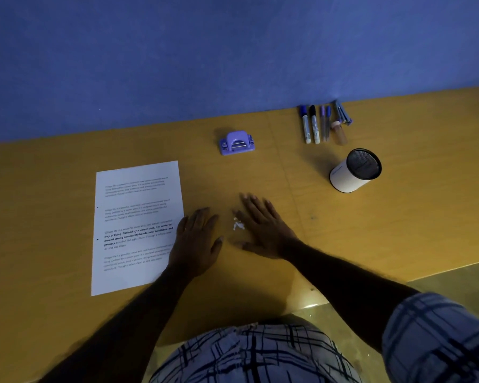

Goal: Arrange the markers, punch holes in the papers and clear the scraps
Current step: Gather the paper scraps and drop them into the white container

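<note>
A small heap of white paper scraps (238, 224) lies on the yellow-brown table (371, 225), between my two hands. My left hand (198, 239) rests flat, fingers apart, its edge over the right border of the printed papers (137, 225). My right hand (266, 226) lies flat just right of the scraps, palm down, holding nothing. A purple hole punch (237, 142) stands farther back. Several markers and pens (317, 124) lie side by side near the blue wall.
A white cylindrical holder with a dark mesh inside (354, 171) lies tipped on its side right of centre. The blue wall (205, 56) bounds the table's far edge. The table's front edge cuts diagonally at the lower right, with floor (454, 277) beyond.
</note>
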`<move>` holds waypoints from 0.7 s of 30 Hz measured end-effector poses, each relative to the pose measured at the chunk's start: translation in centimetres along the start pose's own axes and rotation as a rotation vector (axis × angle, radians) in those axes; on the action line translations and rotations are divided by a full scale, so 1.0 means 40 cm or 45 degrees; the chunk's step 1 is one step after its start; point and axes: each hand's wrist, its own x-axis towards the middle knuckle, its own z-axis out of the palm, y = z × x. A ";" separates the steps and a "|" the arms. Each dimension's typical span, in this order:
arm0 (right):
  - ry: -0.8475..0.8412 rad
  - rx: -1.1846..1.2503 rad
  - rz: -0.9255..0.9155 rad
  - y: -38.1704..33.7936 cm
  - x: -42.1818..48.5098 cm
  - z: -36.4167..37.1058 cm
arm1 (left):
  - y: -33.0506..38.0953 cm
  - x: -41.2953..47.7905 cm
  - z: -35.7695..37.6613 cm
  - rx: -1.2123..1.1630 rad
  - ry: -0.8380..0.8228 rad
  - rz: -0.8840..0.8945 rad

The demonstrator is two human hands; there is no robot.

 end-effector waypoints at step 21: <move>0.051 0.139 0.301 -0.038 -0.115 0.036 | 0.062 0.000 0.073 0.135 -0.006 0.109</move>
